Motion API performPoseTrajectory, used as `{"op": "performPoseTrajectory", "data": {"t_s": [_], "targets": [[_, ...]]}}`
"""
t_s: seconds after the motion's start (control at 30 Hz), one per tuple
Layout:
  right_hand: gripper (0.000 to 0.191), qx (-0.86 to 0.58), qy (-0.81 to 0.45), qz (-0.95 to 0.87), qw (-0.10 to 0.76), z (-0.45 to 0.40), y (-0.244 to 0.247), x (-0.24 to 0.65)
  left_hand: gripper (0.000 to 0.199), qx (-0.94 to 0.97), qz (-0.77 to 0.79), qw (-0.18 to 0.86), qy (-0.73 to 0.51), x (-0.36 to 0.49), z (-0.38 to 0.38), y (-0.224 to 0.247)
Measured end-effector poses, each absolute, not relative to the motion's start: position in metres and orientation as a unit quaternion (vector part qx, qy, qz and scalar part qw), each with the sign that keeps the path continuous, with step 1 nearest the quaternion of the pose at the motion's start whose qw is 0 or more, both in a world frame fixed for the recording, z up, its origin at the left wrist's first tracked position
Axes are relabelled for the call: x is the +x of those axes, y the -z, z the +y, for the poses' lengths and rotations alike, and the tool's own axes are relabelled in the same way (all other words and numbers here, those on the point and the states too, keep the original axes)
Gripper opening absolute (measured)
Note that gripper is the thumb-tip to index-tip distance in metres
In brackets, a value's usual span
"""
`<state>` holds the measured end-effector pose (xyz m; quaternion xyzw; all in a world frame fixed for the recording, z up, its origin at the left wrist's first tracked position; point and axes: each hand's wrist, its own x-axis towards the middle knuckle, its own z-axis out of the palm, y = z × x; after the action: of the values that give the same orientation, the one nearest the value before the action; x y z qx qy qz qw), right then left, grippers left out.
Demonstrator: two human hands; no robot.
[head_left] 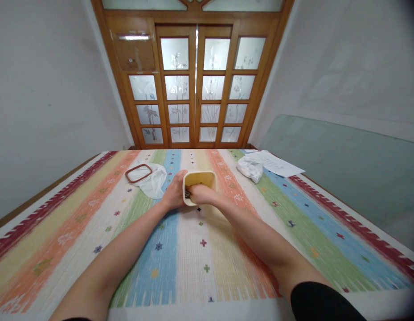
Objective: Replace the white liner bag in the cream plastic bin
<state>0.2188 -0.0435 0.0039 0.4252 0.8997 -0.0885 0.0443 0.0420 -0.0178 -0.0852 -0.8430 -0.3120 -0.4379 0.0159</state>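
A cream-yellow rectangular container (207,177) with rounded corners is tilted so that its opening faces me, near the middle of the table. My left hand (175,191) is closed around its left side. Inside the opening is my right hand (202,194), its fingers curled toward the left inner wall. Some small dark thing (187,193) shows by those fingertips; its kind cannot be made out, and the container's bottom is partly hidden. To the left, a reddish-brown rounded rectangular frame (139,180) lies with white cloth (156,178) under and beside it.
A striped, patterned cloth (193,249) covers the table. At the right lie a crumpled white plastic bag (250,168) and printed paper sheets (276,163). Beyond the table's far edge stand wooden doors with glass panes (211,89). A greenish panel (334,160) leans along the right wall.
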Motion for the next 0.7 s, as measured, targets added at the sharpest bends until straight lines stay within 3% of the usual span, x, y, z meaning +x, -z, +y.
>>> {"op": "performPoseTrajectory", "data": {"t_s": [0.3,0.53,0.7], "targets": [[0.032,0.375,0.076,0.923,0.038,-0.090,-0.064,0.243,0.099,-0.810,-0.344,-0.025,0.475,0.037,-0.010,0.091],[0.035,0.405,0.089,0.908,0.060,-0.055,-0.023,0.229,0.116,-0.836,-0.318,0.005,0.448,0.042,-0.021,0.082],[0.034,0.412,0.088,0.904,0.068,-0.044,-0.011,0.221,0.116,-0.841,-0.323,0.017,0.433,0.046,-0.024,0.079]]}}
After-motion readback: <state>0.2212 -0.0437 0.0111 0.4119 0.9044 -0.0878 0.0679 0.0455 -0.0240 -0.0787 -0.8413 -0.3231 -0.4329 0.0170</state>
